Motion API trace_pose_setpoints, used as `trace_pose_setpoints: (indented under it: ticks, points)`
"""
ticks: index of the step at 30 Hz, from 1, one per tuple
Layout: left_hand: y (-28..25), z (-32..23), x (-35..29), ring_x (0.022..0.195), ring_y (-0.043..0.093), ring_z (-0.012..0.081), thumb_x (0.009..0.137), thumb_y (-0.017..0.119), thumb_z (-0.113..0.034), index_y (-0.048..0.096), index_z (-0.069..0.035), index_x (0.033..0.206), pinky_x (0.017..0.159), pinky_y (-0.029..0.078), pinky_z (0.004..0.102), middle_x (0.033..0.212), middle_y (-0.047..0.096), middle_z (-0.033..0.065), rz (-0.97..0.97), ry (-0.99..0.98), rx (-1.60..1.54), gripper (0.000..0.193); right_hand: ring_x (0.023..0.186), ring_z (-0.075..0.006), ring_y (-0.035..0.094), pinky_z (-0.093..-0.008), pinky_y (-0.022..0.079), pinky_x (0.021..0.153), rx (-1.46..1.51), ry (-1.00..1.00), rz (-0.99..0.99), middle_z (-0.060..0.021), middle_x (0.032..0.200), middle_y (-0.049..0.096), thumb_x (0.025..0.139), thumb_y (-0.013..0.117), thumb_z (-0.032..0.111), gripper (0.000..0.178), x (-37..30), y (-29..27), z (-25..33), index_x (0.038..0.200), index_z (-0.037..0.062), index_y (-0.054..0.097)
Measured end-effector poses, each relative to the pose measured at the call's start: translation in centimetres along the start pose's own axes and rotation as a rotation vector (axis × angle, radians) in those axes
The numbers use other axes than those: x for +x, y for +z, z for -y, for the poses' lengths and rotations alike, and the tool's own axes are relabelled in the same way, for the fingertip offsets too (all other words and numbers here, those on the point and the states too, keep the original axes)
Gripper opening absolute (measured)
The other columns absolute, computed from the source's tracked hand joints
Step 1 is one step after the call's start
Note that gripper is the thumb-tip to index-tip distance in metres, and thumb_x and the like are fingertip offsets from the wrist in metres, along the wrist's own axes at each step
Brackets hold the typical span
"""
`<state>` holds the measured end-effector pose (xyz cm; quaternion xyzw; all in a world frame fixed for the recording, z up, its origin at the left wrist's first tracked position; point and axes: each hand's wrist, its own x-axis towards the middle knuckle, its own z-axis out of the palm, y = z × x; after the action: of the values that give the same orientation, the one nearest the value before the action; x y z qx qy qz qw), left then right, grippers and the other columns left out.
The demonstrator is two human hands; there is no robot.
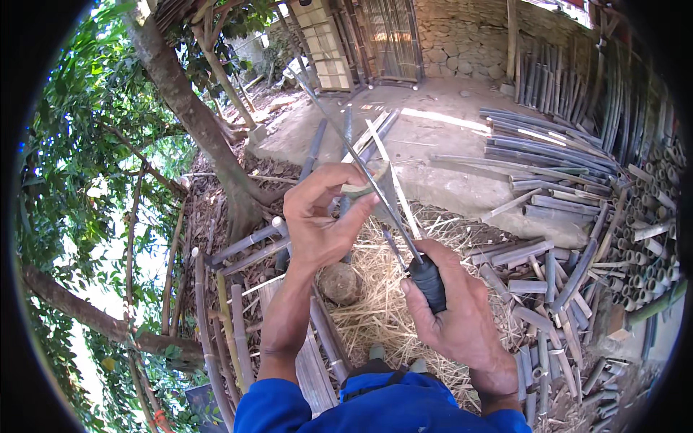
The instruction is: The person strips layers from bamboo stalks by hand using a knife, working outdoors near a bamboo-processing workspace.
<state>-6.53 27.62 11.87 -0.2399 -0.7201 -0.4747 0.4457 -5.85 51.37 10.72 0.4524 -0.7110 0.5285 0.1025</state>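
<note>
Long blade (396, 221) slants from right hand (465, 310), gripping its handle (429, 284), past left hand (317, 216) (pinching a greenish piece (356, 190)).

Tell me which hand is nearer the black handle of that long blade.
Right. The right hand is wrapped around the black handle; the left hand is off it, up and to the left, beside the blade.

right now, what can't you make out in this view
Head view:
- Greenish piece at the left hand: fingers and blade hide parts; full shape and grip unclear.
- Black handle: partly covered by the right hand.
- Blade's far tip: too thin against the background to place surely.
- Stacked bamboo tubes: cut off by the dark fisheye rim; total count unclear.
</note>
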Motion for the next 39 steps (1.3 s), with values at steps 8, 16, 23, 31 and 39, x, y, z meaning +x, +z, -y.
trace_pose_setpoints:
  ticks: [8,16,23,31,39]
  points:
    - [0.7,0.3,1.2,0.105,0.065,0.018,0.077,0.078,0.016,0.064,0.004,0.113,0.094,0.053,0.0343,0.115,0.068,0.0144,0.031,0.018,-0.011,0.04,0.073,-0.0459,0.071,-0.049,0.058,0.062,-0.077,0.151,0.095,-0.0301,0.086,0.067,0.092,0.067,0.007,0.046,1.3,-1.6,0.6,0.131,-0.0043,0.043]
    - [-2.4,-9.3,17.2,0.072,0.068,0.0135,0.092,0.068,-0.019,0.078,0.0,0.09,0.069,0.052,0.025,0.08,0.075,0.0079,0.05,0.509,0.459,0.022,0.077,-0.0494,0.066,-0.0506,0.05,0.069,-0.212,0.294,0.078,-0.0252,0.083,0.066,0.092,0.068,0.016,0.038,5.0,-4.5,1.2,0.125,0.0074,0.05]
    - [0.4,12.6,11.9,0.102,0.068,0.023,0.097,0.062,-0.043,0.073,-0.004,0.119,0.091,0.053,0.0362,0.117,0.07,0.0185,0.486,0.042,0.979,0.046,0.083,-0.0479,0.069,-0.0554,0.051,0.075,-0.363,0.469,0.175,-0.0284,0.084,0.068,0.093,0.065,0.022,0.034,6.0,-3.2,0.0,0.119,0.0033,0.052]
    - [8.7,13.0,7.0,0.109,0.066,0.0194,0.095,0.069,-0.029,0.07,-0.004,0.125,0.095,0.051,0.0349,0.113,0.072,0.01,0.491,-0.516,-0.916,0.04,0.076,-0.0473,0.069,-0.053,0.055,0.072,-0.302,0.674,0.117,-0.0311,0.082,0.067,0.094,0.063,0.023,0.036,0.4,0.7,-14.9,0.11,-0.0082,0.055]
    - [6.0,7.6,9.9,0.096,0.063,0.0099,0.09,0.077,-0.008,0.069,0.001,0.114,0.081,0.05,0.0259,0.106,0.071,0.0076,0.237,-0.198,-0.24,0.027,0.054,-0.0096,0.054,-0.0273,0.044,0.045,0.914,0.807,0.13,-0.0027,0.071,0.055,0.094,0.067,0.022,0.027,2.7,4.3,-18.3,0.109,0.0021,0.056]
